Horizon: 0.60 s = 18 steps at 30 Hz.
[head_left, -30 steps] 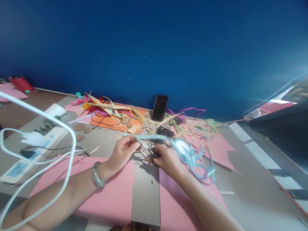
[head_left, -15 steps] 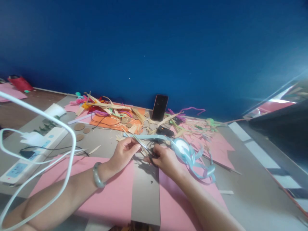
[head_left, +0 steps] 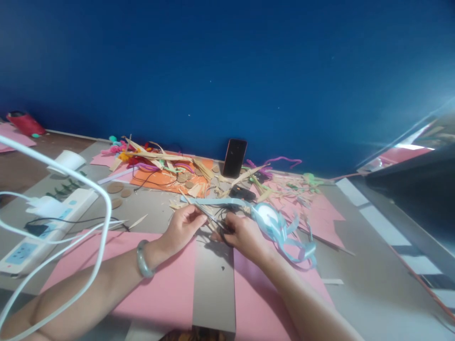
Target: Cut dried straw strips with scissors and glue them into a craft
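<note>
Scissors (head_left: 221,226) are in my right hand (head_left: 246,235), whose fingers are wrapped round the dark handles. The blades point up and left, towards my left hand (head_left: 184,223). That hand is closed in a pinch on a thin straw-coloured strip (head_left: 187,198), which lies along the blades; its lower end is hidden. Whether the blades are parted is too small to tell. Just beyond both hands a pale blue ribbon (head_left: 220,201) stretches left from its roll (head_left: 266,215), whose loose curls spill to the right of my right hand.
Pink paper sheets (head_left: 142,284) lie beneath my forearms. A phone (head_left: 235,158) leans against the blue wall, with dried husk strips (head_left: 159,155) and coloured craft bits around it. On the left, a white cable (head_left: 106,213) loops in front of a power strip (head_left: 21,253).
The view has shifted slightly. My hands stay almost in place, with the scissors blades at a slightly different angle beside my left fingertips.
</note>
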### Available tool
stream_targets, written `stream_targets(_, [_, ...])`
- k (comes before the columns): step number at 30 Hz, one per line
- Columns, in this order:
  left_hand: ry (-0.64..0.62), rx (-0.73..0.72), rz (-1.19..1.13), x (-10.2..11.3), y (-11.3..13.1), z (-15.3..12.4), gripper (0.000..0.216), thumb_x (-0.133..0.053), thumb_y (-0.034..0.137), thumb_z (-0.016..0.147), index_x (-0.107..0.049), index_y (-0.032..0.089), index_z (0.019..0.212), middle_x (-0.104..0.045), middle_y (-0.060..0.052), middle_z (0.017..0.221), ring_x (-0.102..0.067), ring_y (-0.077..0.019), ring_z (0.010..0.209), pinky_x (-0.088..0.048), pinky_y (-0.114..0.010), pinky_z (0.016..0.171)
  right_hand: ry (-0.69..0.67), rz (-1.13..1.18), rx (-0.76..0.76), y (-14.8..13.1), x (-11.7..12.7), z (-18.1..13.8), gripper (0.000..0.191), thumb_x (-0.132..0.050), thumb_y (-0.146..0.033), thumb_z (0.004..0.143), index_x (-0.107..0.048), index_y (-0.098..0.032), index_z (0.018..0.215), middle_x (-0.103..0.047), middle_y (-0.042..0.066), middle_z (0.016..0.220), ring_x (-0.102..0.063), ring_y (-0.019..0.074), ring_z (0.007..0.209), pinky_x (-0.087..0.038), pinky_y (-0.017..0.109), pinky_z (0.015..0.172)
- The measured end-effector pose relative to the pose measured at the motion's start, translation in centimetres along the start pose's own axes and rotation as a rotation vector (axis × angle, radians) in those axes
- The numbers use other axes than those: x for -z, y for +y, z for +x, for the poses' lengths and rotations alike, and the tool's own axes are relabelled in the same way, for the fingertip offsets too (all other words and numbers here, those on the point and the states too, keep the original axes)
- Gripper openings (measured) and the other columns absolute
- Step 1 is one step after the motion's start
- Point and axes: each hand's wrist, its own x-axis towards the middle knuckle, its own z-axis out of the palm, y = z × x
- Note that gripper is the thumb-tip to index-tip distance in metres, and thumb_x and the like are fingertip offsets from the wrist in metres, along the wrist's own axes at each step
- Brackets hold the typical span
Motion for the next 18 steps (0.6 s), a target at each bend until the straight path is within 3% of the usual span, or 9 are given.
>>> stream_targets(18, [-0.064, 0.122, -0.063, -0.29, -0.68, 0.28, 0.017, -0.064, 0.03, 0.081, -0.061, 0.014, 0.076, -0.063, -0.002, 0.07, -0.059, -0.013, 0.066, -0.048, -0.024, 0.065, -0.068, 0.078, -0.047, 0.89, -0.24, 0.29, 0.041, -0.073, -0.034, 0.07, -0.037, -0.02, 0.056, -0.044, -0.005, 0.052, -0.036, 0.01, 0.051, -0.024, 0.025, 0.05])
